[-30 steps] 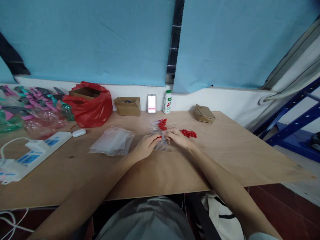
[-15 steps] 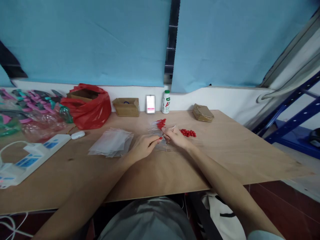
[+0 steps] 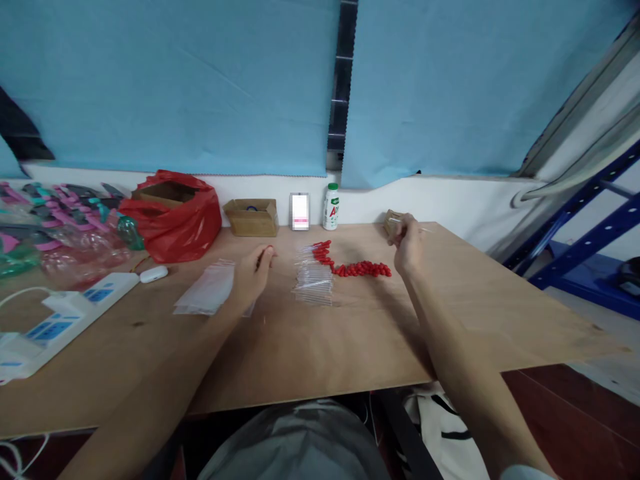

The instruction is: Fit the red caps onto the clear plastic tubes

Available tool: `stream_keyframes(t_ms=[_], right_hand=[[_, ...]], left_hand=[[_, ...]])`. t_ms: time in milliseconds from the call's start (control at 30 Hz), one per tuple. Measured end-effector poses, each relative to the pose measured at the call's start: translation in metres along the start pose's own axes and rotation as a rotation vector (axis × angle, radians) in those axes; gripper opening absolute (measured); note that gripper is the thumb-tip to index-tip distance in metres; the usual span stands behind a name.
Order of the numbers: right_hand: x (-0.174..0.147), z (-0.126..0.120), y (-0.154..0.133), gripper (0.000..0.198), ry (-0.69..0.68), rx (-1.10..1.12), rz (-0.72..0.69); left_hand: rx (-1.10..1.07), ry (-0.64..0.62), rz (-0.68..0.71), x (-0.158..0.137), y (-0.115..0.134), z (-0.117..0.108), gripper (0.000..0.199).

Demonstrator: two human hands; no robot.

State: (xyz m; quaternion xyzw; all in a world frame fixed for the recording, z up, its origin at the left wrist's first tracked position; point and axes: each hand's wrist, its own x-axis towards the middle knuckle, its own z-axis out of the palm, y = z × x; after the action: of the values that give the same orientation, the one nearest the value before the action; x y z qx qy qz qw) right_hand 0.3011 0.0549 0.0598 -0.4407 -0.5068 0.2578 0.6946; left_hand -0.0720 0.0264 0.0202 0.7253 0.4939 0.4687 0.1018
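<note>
My left hand (image 3: 254, 270) is raised over the zip bags (image 3: 205, 290), fingers closed, with a small red piece (image 3: 271, 249) just showing at the fingertips. Off to the right, my right hand (image 3: 409, 248) is closed in a pinch near the brown paper packet; a thin clear tube seems to stick out on both sides of its fingers. Between the hands lies a row of thin clear tubes (image 3: 313, 287). Behind them are tubes with red ends (image 3: 321, 251). A line of small red caps (image 3: 365, 269) stretches rightward from the tubes.
Along the wall stand a red plastic bag (image 3: 193, 227), an open cardboard box (image 3: 251, 220), a phone (image 3: 300, 212), a white bottle (image 3: 331, 208) and the brown packet (image 3: 389, 223). A power strip (image 3: 65, 323), a white case (image 3: 153, 274) and plastic bottles (image 3: 83, 250) are at left.
My hands, together over the tubes before, have moved apart: the left toward the bags, the right toward the brown packet. The tubes and the whole line of red caps are now uncovered.
</note>
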Motion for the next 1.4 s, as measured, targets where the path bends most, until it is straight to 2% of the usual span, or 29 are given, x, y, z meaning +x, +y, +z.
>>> stream_keyframes(t_ms=[33, 67, 133, 233, 400, 500, 633, 733, 833, 1000, 1233, 1400], right_hand=[[-0.002, 0.004, 0.001, 0.050, 0.040, 0.007, -0.023], [-0.008, 0.011, 0.003, 0.045, 0.016, -0.008, -0.040], [-0.021, 0.027, 0.008, 0.032, -0.114, -0.092, -0.085], [-0.040, 0.045, 0.015, 0.031, -0.303, -0.257, -0.164], [-0.062, 0.063, 0.020, 0.028, -0.502, -0.683, -0.145], [-0.074, 0.075, 0.022, 0.036, -0.616, -0.931, -0.181], [-0.083, 0.083, 0.029, 0.023, -0.752, -0.955, -0.277], [-0.084, 0.084, 0.035, 0.017, -0.753, -0.860, -0.308], [-0.083, 0.084, 0.040, 0.014, -0.723, -0.825, -0.316], [-0.084, 0.085, 0.045, 0.014, -0.684, -0.927, -0.277], [-0.085, 0.085, 0.046, 0.020, -0.747, -0.972, -0.288], [-0.087, 0.086, 0.045, 0.020, -0.745, -0.967, -0.280]], left_hand=[[-0.006, -0.008, 0.028, -0.003, 0.004, 0.006, 0.035], [0.002, -0.021, 0.068, -0.007, 0.009, 0.013, 0.032], [0.047, -0.098, 0.160, -0.018, 0.020, 0.026, 0.028], [0.081, -0.127, 0.193, -0.030, 0.029, 0.037, 0.025], [0.015, -0.152, 0.169, -0.034, 0.026, 0.041, 0.023], [-0.016, -0.125, 0.136, -0.033, 0.021, 0.045, 0.019], [-0.067, -0.067, 0.027, -0.031, 0.010, 0.051, 0.019], [-0.107, -0.026, -0.070, -0.030, 0.001, 0.053, 0.019], [-0.159, -0.011, -0.107, -0.028, -0.003, 0.054, 0.017], [-0.162, -0.017, -0.127, -0.028, -0.001, 0.055, 0.015], [-0.186, -0.022, -0.141, -0.028, -0.002, 0.055, 0.017], [-0.117, -0.054, -0.106, -0.028, -0.004, 0.055, 0.021]])
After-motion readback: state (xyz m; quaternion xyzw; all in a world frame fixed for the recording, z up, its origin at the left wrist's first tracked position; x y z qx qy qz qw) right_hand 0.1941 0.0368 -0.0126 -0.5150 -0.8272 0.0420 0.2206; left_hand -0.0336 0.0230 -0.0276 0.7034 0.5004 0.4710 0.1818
